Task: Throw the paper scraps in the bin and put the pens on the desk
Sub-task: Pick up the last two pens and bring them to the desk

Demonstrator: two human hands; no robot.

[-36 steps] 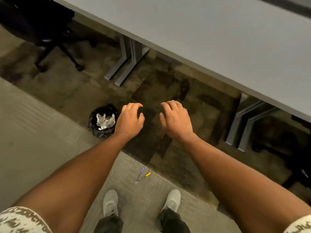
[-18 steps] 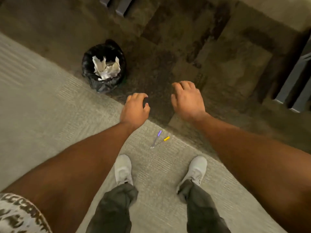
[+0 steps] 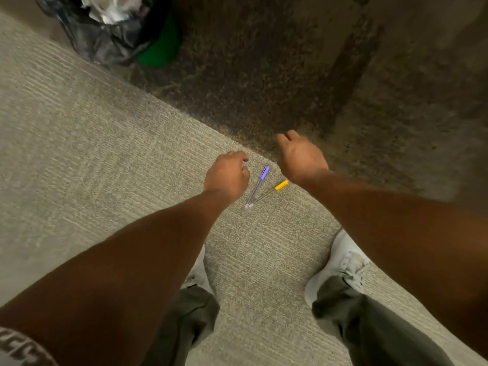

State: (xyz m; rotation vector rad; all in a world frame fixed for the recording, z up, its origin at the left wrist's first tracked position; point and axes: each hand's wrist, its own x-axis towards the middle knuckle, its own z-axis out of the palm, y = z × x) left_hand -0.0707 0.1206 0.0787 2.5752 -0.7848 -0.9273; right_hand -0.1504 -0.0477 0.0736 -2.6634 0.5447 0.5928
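Two pens lie on the light carpet between my hands, touching at their lower ends: a purple-capped pen (image 3: 259,186) and a yellow-capped pen (image 3: 272,191). My left hand (image 3: 226,178) hovers just left of them with its fingers curled downward and nothing visibly in it. My right hand (image 3: 299,157) hangs just above and right of the yellow cap, fingers pointing down and empty. The bin (image 3: 158,46), green with a black bag, stands at the top left and holds crumpled white paper scraps (image 3: 111,9). The desk is out of view.
My two white shoes (image 3: 340,262) stand on the light carpet (image 3: 79,128) below the pens. Dark brown carpet (image 3: 264,75) covers the floor beyond the pens.
The view has dropped closer to the floor and the desk has left the frame. Both hands have come down to either side of the pens.
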